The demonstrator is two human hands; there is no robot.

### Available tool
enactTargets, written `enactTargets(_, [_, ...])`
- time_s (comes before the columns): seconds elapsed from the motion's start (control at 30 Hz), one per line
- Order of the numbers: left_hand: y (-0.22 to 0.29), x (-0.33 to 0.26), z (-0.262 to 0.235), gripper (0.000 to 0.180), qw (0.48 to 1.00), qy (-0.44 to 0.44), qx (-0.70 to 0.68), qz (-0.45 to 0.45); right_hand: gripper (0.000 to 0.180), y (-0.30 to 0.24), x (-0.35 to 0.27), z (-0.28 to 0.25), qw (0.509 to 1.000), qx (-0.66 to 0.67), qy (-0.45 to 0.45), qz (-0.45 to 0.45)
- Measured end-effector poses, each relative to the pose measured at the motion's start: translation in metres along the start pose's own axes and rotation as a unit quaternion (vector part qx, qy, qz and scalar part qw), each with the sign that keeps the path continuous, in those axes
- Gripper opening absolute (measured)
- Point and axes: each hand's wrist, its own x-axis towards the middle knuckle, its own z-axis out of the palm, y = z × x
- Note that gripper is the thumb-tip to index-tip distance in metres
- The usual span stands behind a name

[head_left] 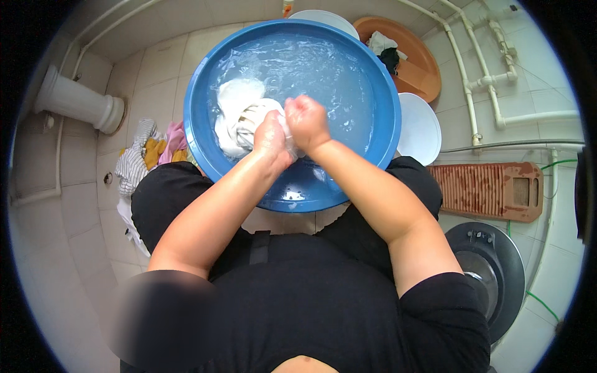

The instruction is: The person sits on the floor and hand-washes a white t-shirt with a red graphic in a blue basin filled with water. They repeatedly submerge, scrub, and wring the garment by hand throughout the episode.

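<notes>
Cloth: white, wet, bunched; in the left part of the tub, one end loose at the water, the other gathered at the hands.

Left hand: clamped on the cloth, thumb uppermost, back of the wrist toward the lower edge.

Right hand: just beside the left, against the gathered end; fingers curled, slightly blurred. Clamped on a fold or merely pressed to it: impossible to tell.

Tub: blue, round, wide; between two black-clad knees.

Water: cloudy, rippled, with pale flecks.

Clothes: heap on the floor, left of the tub; striped, yellow, pink and white pieces.

Basins: two, white; one at the tub's right side, one partly hidden behind its far rim.

Orange tub: beyond the blue one, to the right; white and black fabric inside.

Washboard: reddish brown, ridged, wet in patches; right of the right knee.

Appliance: dark, rounded, partly behind the right sleeve; exact kind unclear.

Column: white, at the left wall.

Pipes: white, along the right wall.
</notes>
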Motion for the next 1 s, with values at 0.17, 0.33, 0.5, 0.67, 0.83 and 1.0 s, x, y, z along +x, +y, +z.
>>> enactTargets(0.17, [0.013, -0.007, 0.002, 0.032, 0.999, 0.026, 0.028, 0.032, 0.023, -0.031, -0.014, -0.008, 0.999, 0.033, 0.006, 0.004])
enactTargets(0.33, [0.003, -0.001, -0.012, 0.046, 0.999, -0.025, 0.003, -0.022, 0.022, -0.016, -0.012, -0.003, 0.999, -0.003, -0.019, -0.039])
enactTargets(0.5, [0.014, -0.013, 0.007, 0.022, 0.959, -0.122, 0.251, -0.047, 0.038, 0.054, 0.053, -0.036, 0.973, -0.041, 0.033, 0.227])
enactTargets(0.67, [0.040, 0.011, -0.006, 0.017, 0.986, -0.071, 0.146, 0.027, 0.034, 0.146, 0.059, -0.049, 0.853, 0.043, 0.222, 0.470])
enactTargets(0.83, [0.034, 0.051, -0.033, 0.018, 0.993, -0.096, 0.056, 0.048, 0.029, 0.148, 0.052, -0.049, 0.724, 0.502, 0.152, 0.449])
enactTargets(1.0, [0.036, 0.044, -0.026, 0.025, 0.989, -0.128, 0.019, 0.074, 0.036, 0.044, 0.058, -0.057, 0.695, 0.578, -0.305, 0.300])
